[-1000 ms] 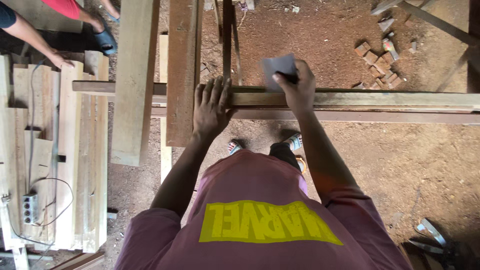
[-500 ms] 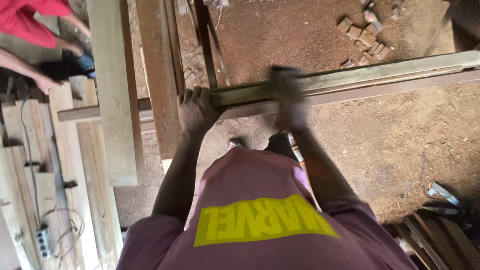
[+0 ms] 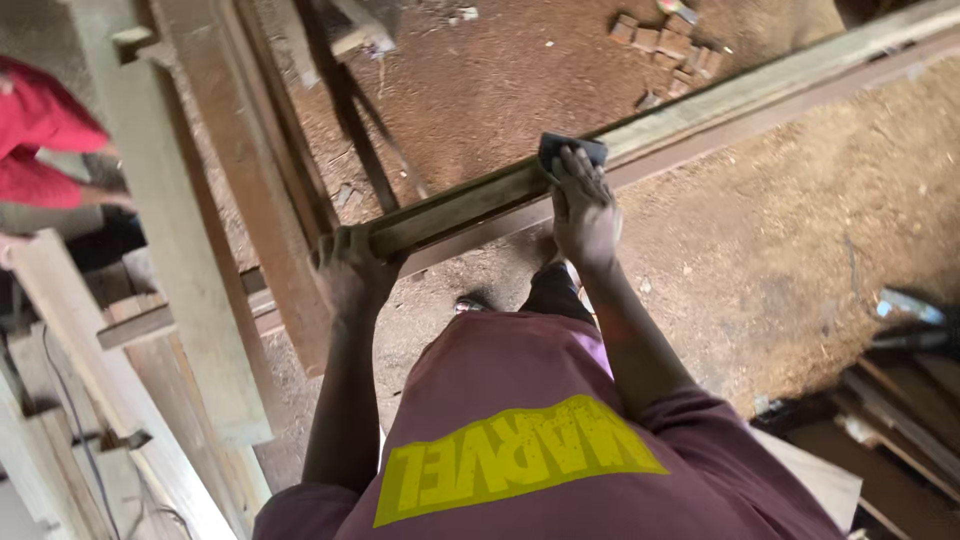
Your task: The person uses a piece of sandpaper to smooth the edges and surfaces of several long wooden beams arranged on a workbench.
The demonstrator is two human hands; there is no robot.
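My left hand (image 3: 352, 268) is clamped round the near end of the beam (image 3: 640, 135), which runs diagonally over the dirt floor (image 3: 800, 230). Right hand (image 3: 583, 210) presses a dark sanding block (image 3: 570, 150) flat on its top, fingers wrapped over it.

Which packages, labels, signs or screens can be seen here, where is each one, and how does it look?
Printed panel: on the chest of the person's maroon shirt, bottom centre; a slanted yellow rectangle with lettering, seen upside down.
No packages, signs or screens are in view.
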